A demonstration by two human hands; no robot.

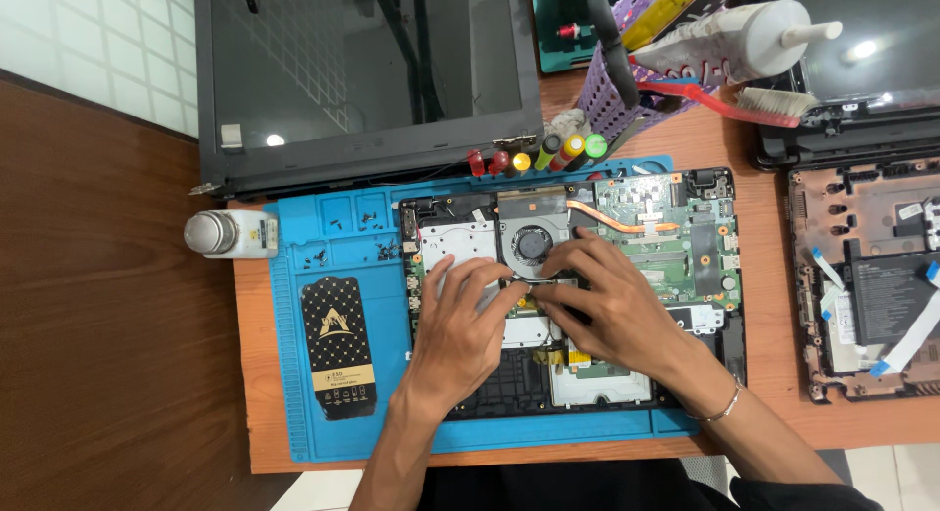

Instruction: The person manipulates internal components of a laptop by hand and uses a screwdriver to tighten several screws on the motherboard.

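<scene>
Blue rubber covered the middle of the wooden table point(117, 305): one work mat point(294, 374), and on it one opened laptop base point(705, 227) with its circuit board, one round fan point(532, 244) and one copper pipe point(612, 217) laid bare. Both hands rested on the base just below the fan. The left hand point(460, 320) lay with fingers bent down onto the silver plate, and the right hand point(612, 310) met it fingertip to fingertip at a small part that was too small to make out. Whether either grip was clenched on that part or only pressing, I could not tell. One thin bracelet point(720, 408) circled the right wrist.

One black card with gold print point(338, 347) lay on the mat to the left, and loose black screws point(348, 222) were scattered in the mat's upper trays, too small to count. One small white bottle point(230, 234) lay at the mat's left edge. One detached laptop screen point(367, 75) stood behind the mat. Five screwdriver handles point(534, 157) showed beside it: two red, two yellow, one green. One purple basket point(617, 95) held tools and one white tube point(734, 41). A second opened laptop point(867, 276) lay to the right.
</scene>
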